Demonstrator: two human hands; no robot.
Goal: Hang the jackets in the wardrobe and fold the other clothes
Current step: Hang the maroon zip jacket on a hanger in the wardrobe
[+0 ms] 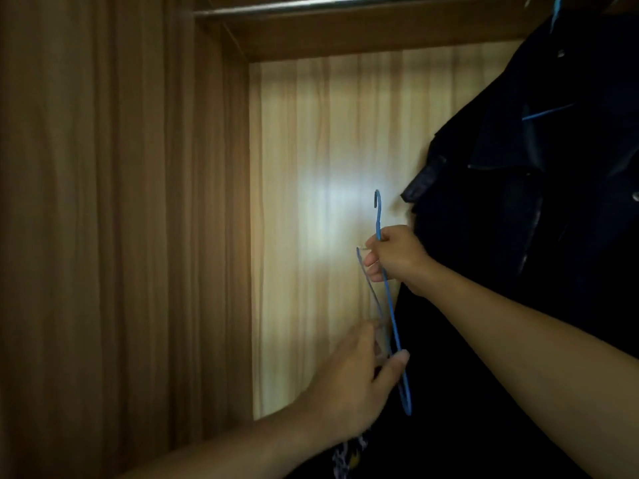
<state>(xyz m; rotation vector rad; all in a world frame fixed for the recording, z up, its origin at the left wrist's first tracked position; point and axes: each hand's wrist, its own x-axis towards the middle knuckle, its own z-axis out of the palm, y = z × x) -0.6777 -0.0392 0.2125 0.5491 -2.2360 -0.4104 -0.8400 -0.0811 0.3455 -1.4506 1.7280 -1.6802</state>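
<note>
Closest to the lens is the left hand [349, 385], just left of the dark jacket's [553, 188] lower part. Its thumb is pressed onto the lower end of a blue wire hanger [394, 323], with the fingers curled behind it, so it's basically pinching the wire. Right hand [397, 257] is higher up, right against the jacket's left edge, fingers curled tight round the hanger's neck just under the hook. The hanger is turned edge-on and bare, held upright beside the jacket, well below the rail [311, 3]. The jacket itself hangs to the right off that rail on a second blue hanger [548, 112], collar flopped open. Left of the jacket is the pale wood back panel [311, 150] with a bright patch of light on it, and further left the darker side wall [121, 202]. Some patterned fabric [349, 454] peeks out below the jacket, too blurry to tell what it is.
</note>
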